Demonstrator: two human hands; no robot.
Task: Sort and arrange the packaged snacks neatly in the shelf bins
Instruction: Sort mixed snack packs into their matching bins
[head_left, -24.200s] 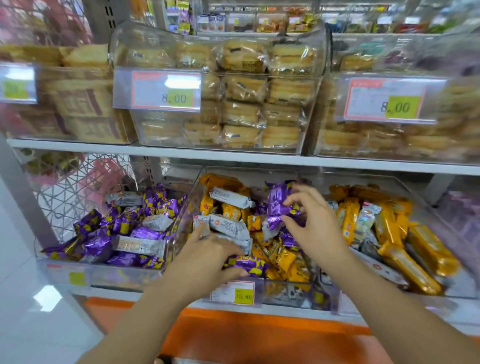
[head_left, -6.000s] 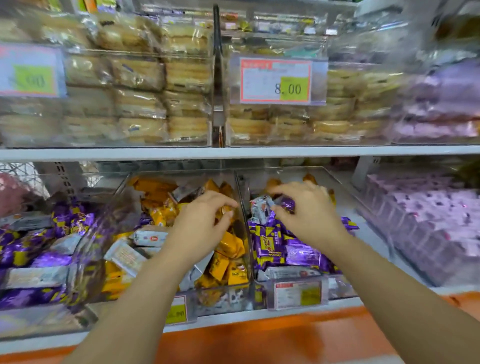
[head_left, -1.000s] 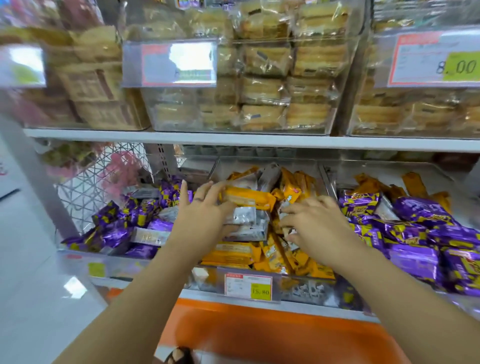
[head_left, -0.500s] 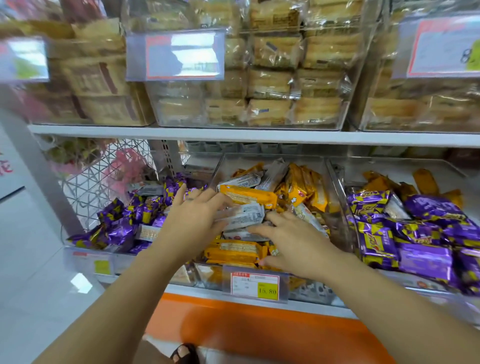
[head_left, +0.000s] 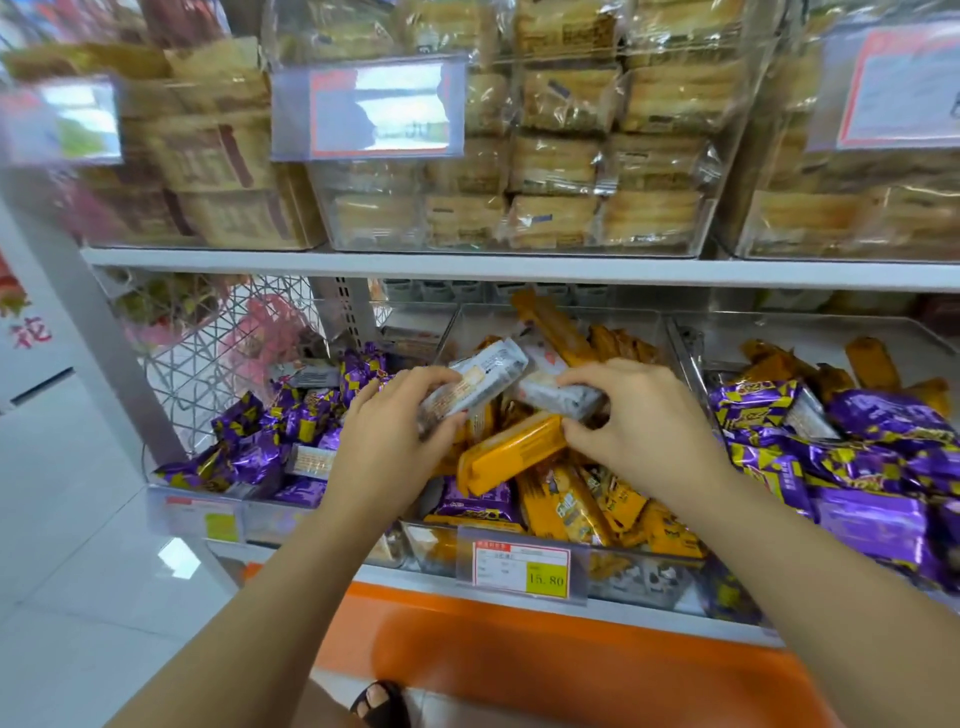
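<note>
Both hands work over the middle bin (head_left: 618, 318) on the lower shelf, in the centre of the frame. The left hand (head_left: 387, 439) grips a silver packet (head_left: 480, 379) by its near end, fingers curled over the top and thumb underneath, so the packet slants up toward the right. The right hand (head_left: 641, 421) pinches a second, greyer packet (head_left: 558, 399) between curled fingers and thumb, and the far ends of the two packets meet just above the pile. Directly below them, between the hands, a long orange packet (head_left: 511, 453) lies tilted on a heap of orange and yellow snacks, with one purple packet (head_left: 475, 503) near the front of this bin. A price tag (head_left: 522, 569) with a yellow patch hangs on the bin's front wall. The bin at the left (head_left: 280, 519) holds mostly purple packets (head_left: 260, 436) with a few pale ones mixed in. The bin at the right (head_left: 810, 338) has purple packets (head_left: 872, 519) piled at the front and orange bars (head_left: 872, 364) toward the back. Across the upper half of the frame, the upper shelf (head_left: 519, 267) carries clear bins of stacked pale cakes (head_left: 561, 156) in clear wrappers, with blurred price cards on their fronts. An orange panel (head_left: 519, 649) runs under the lower shelf, and a sandalled foot (head_left: 379, 704) shows at the bottom edge
</note>
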